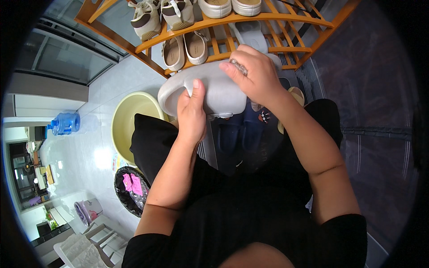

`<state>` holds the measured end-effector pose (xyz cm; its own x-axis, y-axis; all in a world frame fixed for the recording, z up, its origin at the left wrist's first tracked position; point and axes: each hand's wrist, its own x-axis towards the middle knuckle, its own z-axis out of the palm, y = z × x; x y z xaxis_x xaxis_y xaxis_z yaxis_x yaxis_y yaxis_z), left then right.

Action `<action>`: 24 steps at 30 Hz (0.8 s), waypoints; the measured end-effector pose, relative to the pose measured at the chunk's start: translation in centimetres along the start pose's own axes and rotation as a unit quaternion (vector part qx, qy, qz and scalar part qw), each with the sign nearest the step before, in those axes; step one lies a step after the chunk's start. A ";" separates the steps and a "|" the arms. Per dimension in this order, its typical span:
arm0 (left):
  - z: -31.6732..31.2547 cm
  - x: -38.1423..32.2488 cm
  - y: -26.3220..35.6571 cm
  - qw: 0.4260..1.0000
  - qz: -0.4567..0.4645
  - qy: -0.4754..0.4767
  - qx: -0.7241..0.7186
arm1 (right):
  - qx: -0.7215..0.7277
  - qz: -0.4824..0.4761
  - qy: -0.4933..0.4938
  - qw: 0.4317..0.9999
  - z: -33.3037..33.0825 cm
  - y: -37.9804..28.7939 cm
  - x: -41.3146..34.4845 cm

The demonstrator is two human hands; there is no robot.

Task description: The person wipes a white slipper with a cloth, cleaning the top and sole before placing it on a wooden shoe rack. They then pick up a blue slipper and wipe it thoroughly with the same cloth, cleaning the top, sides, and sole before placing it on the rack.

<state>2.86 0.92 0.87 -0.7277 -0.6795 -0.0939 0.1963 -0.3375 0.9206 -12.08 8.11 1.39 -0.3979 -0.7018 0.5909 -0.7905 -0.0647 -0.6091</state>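
Note:
My left hand grips the rim of a large light grey object, which looks like a foam clog. The thumb lies on its outer surface, beside the opening at the left end. My right hand is closed around a crumpled grey-brown scrubber or cloth, over the right part of the grey object. Whether the scrubber touches it is hidden by the fingers. Below lie dark blue slippers on a dark mat.
A wooden shoe rack with several shoes stands ahead. A yellow-green basin is at left, near a lined bin with pink wrappers. Farther left are a blue water bottle and a white chair. Tan footwear lies by my right knee.

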 end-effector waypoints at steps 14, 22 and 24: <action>0.0 0.9 -1.3 0.991 -0.109 0.028 -0.074 | -0.082 -0.181 -0.011 0.980 2.0 -3.9 -2.8; -0.8 1.5 -1.7 0.969 -0.193 0.058 -0.140 | -0.089 -0.159 -0.026 0.983 3.0 -3.2 -3.6; -0.6 1.4 -1.3 0.970 -0.181 0.049 -0.153 | -0.117 -0.142 -0.023 0.983 3.0 -2.7 -3.3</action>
<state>1.98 0.04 -0.71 -0.7227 -0.5336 -0.4393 0.1360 -0.7330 0.6665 -7.21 8.46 -0.50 -0.1288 -0.7110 0.6913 -0.9539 -0.1018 -0.2825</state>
